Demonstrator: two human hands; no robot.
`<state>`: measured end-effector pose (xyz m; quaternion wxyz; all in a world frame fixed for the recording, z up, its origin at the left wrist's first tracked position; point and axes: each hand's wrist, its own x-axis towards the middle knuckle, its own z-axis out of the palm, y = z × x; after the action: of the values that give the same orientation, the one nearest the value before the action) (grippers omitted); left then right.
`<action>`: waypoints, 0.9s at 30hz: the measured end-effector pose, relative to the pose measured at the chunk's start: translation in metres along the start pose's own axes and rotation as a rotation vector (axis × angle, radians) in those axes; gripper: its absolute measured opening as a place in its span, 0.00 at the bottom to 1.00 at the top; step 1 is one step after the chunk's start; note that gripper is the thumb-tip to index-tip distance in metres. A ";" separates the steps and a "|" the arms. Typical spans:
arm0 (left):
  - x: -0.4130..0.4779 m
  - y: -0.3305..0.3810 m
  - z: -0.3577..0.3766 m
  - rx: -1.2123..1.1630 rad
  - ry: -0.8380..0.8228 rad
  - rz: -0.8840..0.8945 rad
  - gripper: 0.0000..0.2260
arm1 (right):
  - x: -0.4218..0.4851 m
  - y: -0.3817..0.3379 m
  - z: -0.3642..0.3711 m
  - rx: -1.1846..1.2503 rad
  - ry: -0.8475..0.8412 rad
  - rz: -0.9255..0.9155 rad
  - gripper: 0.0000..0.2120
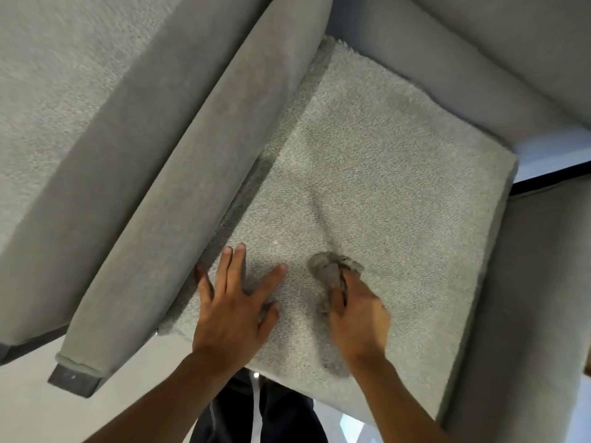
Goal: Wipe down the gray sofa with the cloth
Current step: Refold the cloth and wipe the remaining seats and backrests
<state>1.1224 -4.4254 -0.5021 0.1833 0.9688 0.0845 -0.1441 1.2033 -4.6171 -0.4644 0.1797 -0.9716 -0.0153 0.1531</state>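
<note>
The gray sofa's seat cushion fills the middle of the view, fuzzy and light gray. My right hand grips a crumpled gray cloth and holds it down on the cushion near its front edge. My left hand lies flat on the cushion to the left of the cloth, fingers spread and straight. The cloth bulges out beyond my right fingers, and part of it is hidden under the hand.
A gray armrest runs diagonally along the cushion's left side, ending in a dark foot. A back cushion lies at the top right. Another gray sofa section sits at the far left. My dark trousers show below.
</note>
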 end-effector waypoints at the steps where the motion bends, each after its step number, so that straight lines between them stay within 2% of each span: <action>1: 0.000 -0.001 0.000 0.004 -0.005 -0.003 0.27 | 0.015 0.000 -0.003 -0.023 0.012 -0.020 0.12; 6: 0.001 -0.002 0.005 0.030 0.000 0.012 0.26 | 0.107 -0.019 -0.007 0.003 0.189 0.128 0.11; 9: 0.001 -0.002 0.007 0.020 0.011 0.016 0.26 | 0.083 -0.031 0.009 0.095 0.210 0.106 0.10; 13: 0.002 -0.003 0.008 0.027 0.008 0.016 0.26 | -0.005 -0.028 0.023 0.094 0.033 -0.093 0.10; 16: 0.001 -0.004 0.010 0.026 0.013 0.023 0.26 | 0.020 -0.033 0.009 0.078 0.019 -0.190 0.08; 19: 0.001 -0.004 0.012 0.029 0.027 0.025 0.27 | 0.079 -0.054 0.002 0.038 0.105 -0.115 0.11; 20: 0.001 -0.005 0.013 0.037 0.032 0.026 0.27 | 0.091 -0.062 0.008 0.038 0.088 -0.118 0.12; 24: 0.000 -0.007 0.015 0.049 0.027 0.034 0.26 | 0.055 -0.071 0.034 0.016 -0.074 -0.351 0.12; 27: -0.001 -0.007 0.017 0.033 0.042 0.034 0.24 | 0.024 -0.048 0.017 -0.040 -0.149 -0.424 0.14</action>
<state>1.1160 -4.4251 -0.5193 0.1679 0.9758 0.0695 -0.1219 1.2227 -4.5644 -0.4693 0.1869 -0.9360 -0.2355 0.1830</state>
